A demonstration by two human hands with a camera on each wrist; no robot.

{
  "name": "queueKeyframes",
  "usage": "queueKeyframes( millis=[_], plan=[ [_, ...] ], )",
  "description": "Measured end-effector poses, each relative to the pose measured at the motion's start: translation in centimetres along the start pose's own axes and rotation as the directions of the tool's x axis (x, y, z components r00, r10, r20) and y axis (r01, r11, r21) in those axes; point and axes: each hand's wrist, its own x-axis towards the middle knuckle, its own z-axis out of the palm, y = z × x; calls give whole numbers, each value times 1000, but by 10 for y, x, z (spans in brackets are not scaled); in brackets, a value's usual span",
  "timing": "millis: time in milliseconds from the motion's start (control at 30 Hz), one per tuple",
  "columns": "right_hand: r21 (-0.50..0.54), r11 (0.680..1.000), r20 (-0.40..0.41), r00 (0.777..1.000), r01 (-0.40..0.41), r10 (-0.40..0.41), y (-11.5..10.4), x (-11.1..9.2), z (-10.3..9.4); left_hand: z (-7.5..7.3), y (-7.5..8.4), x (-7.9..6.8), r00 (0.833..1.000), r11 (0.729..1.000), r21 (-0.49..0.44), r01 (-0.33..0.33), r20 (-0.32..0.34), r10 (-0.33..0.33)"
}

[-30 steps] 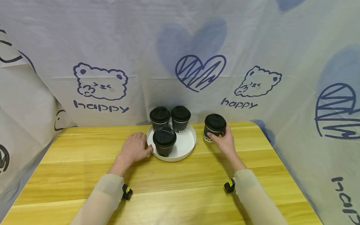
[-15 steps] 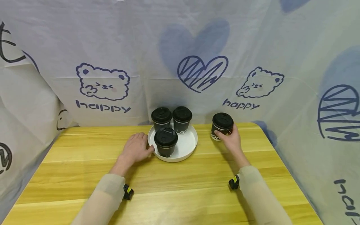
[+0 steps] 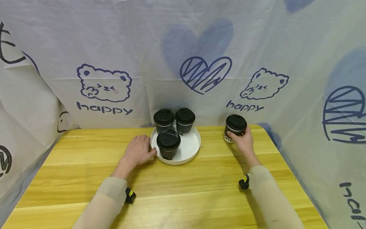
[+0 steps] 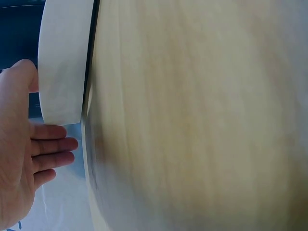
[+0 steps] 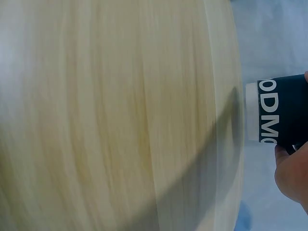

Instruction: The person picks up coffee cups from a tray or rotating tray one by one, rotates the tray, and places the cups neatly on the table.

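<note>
Three lidded cups share the round white tray (image 3: 191,148): the front cup (image 3: 168,143) by its near-left side, the left rear cup (image 3: 164,120) and right rear cup (image 3: 185,121) close together behind, a grouping that leaves the tray's right side bare. A fourth, the held cup (image 3: 235,124), is well apart to the right, upright near the back edge of the wooden table (image 3: 177,197). The right hand (image 3: 243,141) has it clamped low on the dark sleeve, thumb across the near side and fingers round behind, presumably because a grip below the lid (image 3: 236,121) spares the lid any squeeze and keeps the cup level. Its pale base (image 5: 252,111) is just at the tabletop (whether it touches or hangs slightly clear, the views do not settle). Across the table, the left hand (image 3: 139,150) rests against the tray's left side, thumb at the rim, the other fingers nearly straight, slightly apart and outside the wall; it seems to steady the tray more than grip it, and a light touch there would probably be enough to stop it sliding.
</note>
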Motion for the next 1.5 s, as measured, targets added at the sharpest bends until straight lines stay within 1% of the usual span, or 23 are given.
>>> queueKeyframes(
  millis=[167, 433, 833, 967, 1200, 1367, 1500],
  plan=[
    [-27, 999, -13, 1000, -22, 22, 2, 5, -10, -1, 0, 0, 1000, 1000, -3, 5, 3, -5],
    [-79, 996, -34, 999, -34, 31, 6, 13, -25, -2, 0, 0, 1000, 1000, -6, 7, -5, -7],
    [-108, 992, -56, 997, -61, 55, 12, 19, -43, -3, 1, 0, 1000, 1000, -8, 9, -2, -9],
    [-111, 992, -66, 996, -65, 58, 14, 20, -47, -3, 0, -1, 1000, 1000, -10, 8, -7, -8],
    [-129, 986, -94, 991, -110, 99, 19, 21, -50, -2, 0, -1, 1000, 1000, -8, 8, -7, -8],
    [-127, 986, -89, 991, -110, 99, 24, 19, -51, 0, 0, -1, 1000, 1000, -8, 8, -4, -8],
    [-126, 987, -101, 991, -105, 93, 28, 18, -51, 1, 0, -1, 1000, 1000, -9, 6, -2, -6]
  ],
)
